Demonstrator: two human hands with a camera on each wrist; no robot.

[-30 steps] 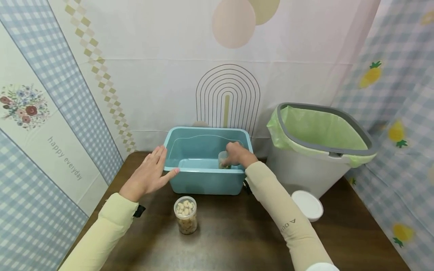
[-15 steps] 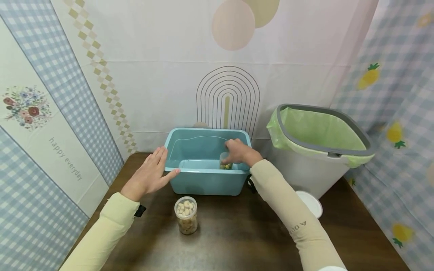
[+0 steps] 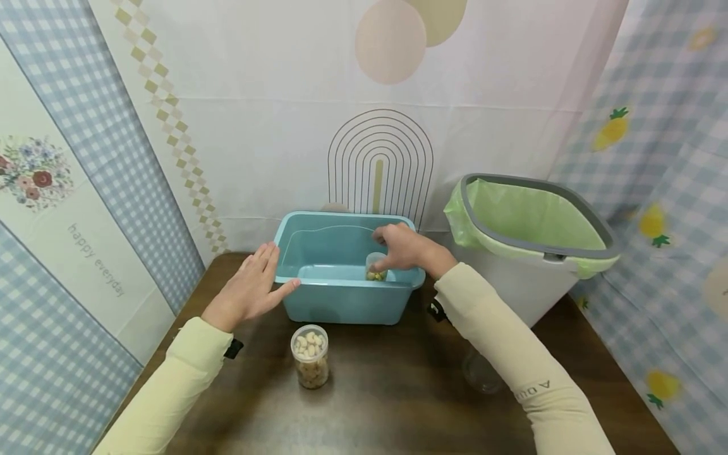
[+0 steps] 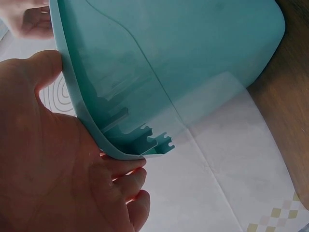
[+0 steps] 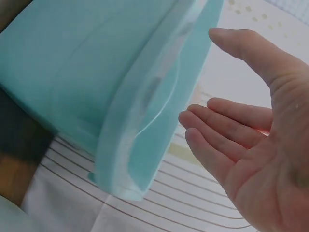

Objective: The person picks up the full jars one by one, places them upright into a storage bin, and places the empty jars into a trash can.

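- Left hand: fingers straight and spread wide, pressed flat against the left end wall of the rectangular teal plastic bin; the thumb tip touches the front left corner below the rim. It holds nothing. The left wrist view shows the palm lying against the bin rim.
- Teal bin: one, standing at the back edge of the dark brown wooden tabletop, close to the wall cloth behind it.
- Round clear plastic jar of pale nuts: one, upright, lidless, just in front of the bin and apart from it. Bare tabletop lies open to its left, right and front.
- Small clear plastic cup with yellow-green contents: one, inside the bin at its right front, close to the front wall.
- Right hand: reaches over the bin's right rim, fingertips at the cup's top. In the right wrist view the fingers appear relaxed and uncurled; whether they grip the cup cannot be told.
- Clear round jar or lid: one, on the tabletop, partly hidden under the right sleeve.
- Grey-rimmed white waste bin with green liner bag: one, at the right rear, just beside the teal bin with a narrow gap between.
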